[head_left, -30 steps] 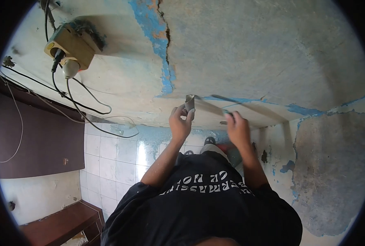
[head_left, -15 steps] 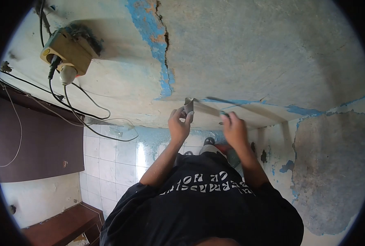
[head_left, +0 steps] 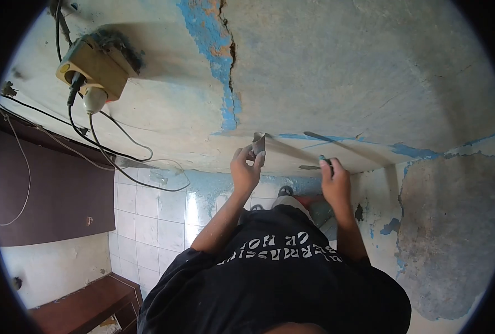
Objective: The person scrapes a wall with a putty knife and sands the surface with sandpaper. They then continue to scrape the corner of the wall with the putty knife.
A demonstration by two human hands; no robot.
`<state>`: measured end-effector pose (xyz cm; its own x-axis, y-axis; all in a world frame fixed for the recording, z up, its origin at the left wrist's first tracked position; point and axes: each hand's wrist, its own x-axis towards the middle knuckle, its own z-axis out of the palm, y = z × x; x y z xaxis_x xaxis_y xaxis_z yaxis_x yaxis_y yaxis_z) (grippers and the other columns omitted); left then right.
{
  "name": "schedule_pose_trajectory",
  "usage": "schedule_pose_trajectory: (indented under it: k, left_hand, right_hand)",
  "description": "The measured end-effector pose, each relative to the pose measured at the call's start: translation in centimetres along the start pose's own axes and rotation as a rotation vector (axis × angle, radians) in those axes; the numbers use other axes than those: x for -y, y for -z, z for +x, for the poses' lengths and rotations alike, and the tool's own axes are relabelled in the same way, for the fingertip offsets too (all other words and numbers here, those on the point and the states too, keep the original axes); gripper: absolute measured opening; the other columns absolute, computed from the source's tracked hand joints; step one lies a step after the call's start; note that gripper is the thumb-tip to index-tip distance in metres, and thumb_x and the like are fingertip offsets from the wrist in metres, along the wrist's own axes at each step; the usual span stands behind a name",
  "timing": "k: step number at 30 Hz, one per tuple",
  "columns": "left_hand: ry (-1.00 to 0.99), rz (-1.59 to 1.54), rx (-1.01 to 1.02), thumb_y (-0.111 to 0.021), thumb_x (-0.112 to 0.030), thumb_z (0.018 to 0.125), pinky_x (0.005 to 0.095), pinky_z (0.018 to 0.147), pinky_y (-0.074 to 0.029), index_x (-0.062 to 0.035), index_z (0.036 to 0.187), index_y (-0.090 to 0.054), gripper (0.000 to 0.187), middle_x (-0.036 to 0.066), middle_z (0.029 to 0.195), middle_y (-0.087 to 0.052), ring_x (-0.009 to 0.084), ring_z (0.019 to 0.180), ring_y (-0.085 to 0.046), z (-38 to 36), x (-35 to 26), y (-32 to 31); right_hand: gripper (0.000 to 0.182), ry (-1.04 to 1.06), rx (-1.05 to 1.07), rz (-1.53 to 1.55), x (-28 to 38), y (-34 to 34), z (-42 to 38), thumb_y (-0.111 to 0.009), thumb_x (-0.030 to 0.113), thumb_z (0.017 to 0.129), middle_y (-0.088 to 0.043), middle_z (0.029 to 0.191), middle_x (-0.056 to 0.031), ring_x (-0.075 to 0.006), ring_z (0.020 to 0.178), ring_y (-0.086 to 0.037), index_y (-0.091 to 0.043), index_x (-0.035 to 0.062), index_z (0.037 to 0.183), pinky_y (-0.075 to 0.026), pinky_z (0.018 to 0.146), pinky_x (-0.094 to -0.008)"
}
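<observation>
A person's left hand (head_left: 246,167) pinches one end of a strip of sandpaper (head_left: 283,148) held flat against a peeling blue and white wall (head_left: 325,72), fingers closed on its curled end. The right hand (head_left: 335,181) grips the strip's other end, near the wall's lower edge.

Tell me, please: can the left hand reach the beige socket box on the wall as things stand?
Probably not at once: the left hand is closed on a scraper blade, and the socket box sits far off along the wall, though nothing blocks the way.
</observation>
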<state>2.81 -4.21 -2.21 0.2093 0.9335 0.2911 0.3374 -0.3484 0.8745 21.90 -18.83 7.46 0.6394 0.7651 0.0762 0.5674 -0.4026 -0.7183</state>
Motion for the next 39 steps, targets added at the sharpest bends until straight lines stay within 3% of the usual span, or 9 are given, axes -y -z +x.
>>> schedule_pose_trajectory:
  k: [2, 4, 5, 14, 16, 18, 21, 26, 39]
  left_hand:
    - [-0.023, -0.001, 0.008, -0.079, -0.012, 0.083, 0.0358, 0.067, -0.05, 0.0008, 0.107, -0.071, 0.029, 0.013, 0.082, -0.064, 0.0246, 0.071, -0.064, 0.4, 0.1, -0.1]
    - [-0.005, -0.018, 0.009, -0.079, -0.012, 0.082, 0.0357, 0.067, -0.05, 0.0007, 0.108, -0.071, 0.029, 0.013, 0.082, -0.064, 0.0246, 0.071, -0.064, 0.6, -0.1, -0.1]
    - [0.023, -0.035, 0.005, -0.079, -0.012, 0.082, 0.0357, 0.067, -0.05, 0.0007, 0.108, -0.071, 0.029, 0.013, 0.083, -0.064, 0.0246, 0.071, -0.064, 0.5, -0.1, -0.2]
    - [0.026, -0.03, 0.0, -0.08, -0.012, 0.081, 0.0354, 0.067, -0.05, -0.0007, 0.109, -0.071, 0.032, 0.013, 0.082, -0.064, 0.0243, 0.071, -0.066, 0.1, 0.3, 0.5]
    - [0.061, -0.002, 0.011, -0.08, -0.012, 0.081, 0.0353, 0.067, -0.05, 0.0, 0.109, -0.071, 0.031, 0.013, 0.082, -0.065, 0.0246, 0.071, -0.066, 0.3, 0.3, 0.3]
    - [0.051, 0.003, 0.008, -0.079, -0.012, 0.082, 0.0356, 0.067, -0.05, 0.0002, 0.108, -0.071, 0.031, 0.013, 0.083, -0.065, 0.0248, 0.072, -0.066, 0.3, -0.1, 0.2]
    - [0.023, 0.009, -0.001, -0.079, -0.013, 0.082, 0.0363, 0.068, -0.05, 0.0002, 0.108, -0.071, 0.03, 0.013, 0.083, -0.065, 0.025, 0.072, -0.066, 0.5, 0.1, 0.7]
    - [0.029, -0.028, 0.0, -0.079, -0.014, 0.082, 0.037, 0.068, -0.05, 0.0006, 0.108, -0.071, 0.03, 0.013, 0.083, -0.065, 0.0256, 0.073, -0.065, 0.8, 0.6, -0.3]
    - [-0.031, -0.023, -0.006, -0.079, -0.012, 0.082, 0.0361, 0.067, -0.051, 0.0009, 0.106, -0.071, 0.029, 0.014, 0.082, -0.065, 0.0253, 0.073, -0.066, 0.5, 0.1, -0.4]
  right_hand:
    - [0.028, -0.012, 0.034, 0.006, -0.2, 0.4, 0.8, -0.059, 0.029, 0.099, -0.064, 0.077, -0.0259, -0.0488, 0.077, -0.062, -0.063, 0.0014, 0.095, -0.048, 0.064, -0.0486]
    - [0.028, 0.133, 0.036, -0.084, -0.4, -2.4, 1.1, -0.059, 0.029, 0.099, -0.064, 0.077, -0.0258, -0.0489, 0.077, -0.062, -0.063, 0.0018, 0.095, -0.049, 0.064, -0.049]
    - [0.03, 0.191, 0.021, -0.105, 0.1, -4.0, 1.4, -0.057, 0.034, 0.099, -0.066, 0.077, -0.0258, -0.0492, 0.077, -0.064, -0.064, 0.005, 0.099, -0.05, 0.067, -0.0542]
    - [0.028, 0.019, 0.065, -0.05, 1.3, -1.5, 0.4, -0.059, 0.029, 0.099, -0.066, 0.076, -0.0256, -0.0473, 0.076, -0.066, -0.064, 0.0012, 0.098, -0.05, 0.066, -0.0521]
    - [0.027, 0.185, -0.039, -0.11, 0.4, -4.1, 0.4, -0.059, 0.028, 0.099, -0.067, 0.077, -0.0252, -0.0467, 0.075, -0.066, -0.064, 0.0016, 0.099, -0.05, 0.064, -0.0495]
    - [0.028, 0.188, -0.047, -0.127, -0.2, -3.6, 0.1, -0.06, 0.029, 0.099, -0.067, 0.077, -0.025, -0.047, 0.076, -0.066, -0.064, 0.0015, 0.099, -0.05, 0.063, -0.0494]
    - [0.03, 0.101, -0.015, -0.102, 0.3, -0.7, 0.3, -0.061, 0.033, 0.098, -0.067, 0.077, -0.0253, -0.0484, 0.075, -0.065, -0.064, 0.0027, 0.101, -0.05, 0.063, -0.0525]
    - [0.03, 0.123, -0.073, -0.201, 0.1, -1.9, -0.2, -0.06, 0.032, 0.098, -0.067, 0.076, -0.025, -0.0489, 0.076, -0.065, -0.063, 0.002, 0.098, -0.048, 0.063, -0.0538]
    - [0.03, 0.05, -0.029, -0.053, -0.3, -0.2, -0.4, -0.059, 0.032, 0.099, -0.065, 0.074, -0.0258, -0.05, 0.077, -0.063, -0.06, 0.0026, 0.093, -0.047, 0.065, -0.0563]
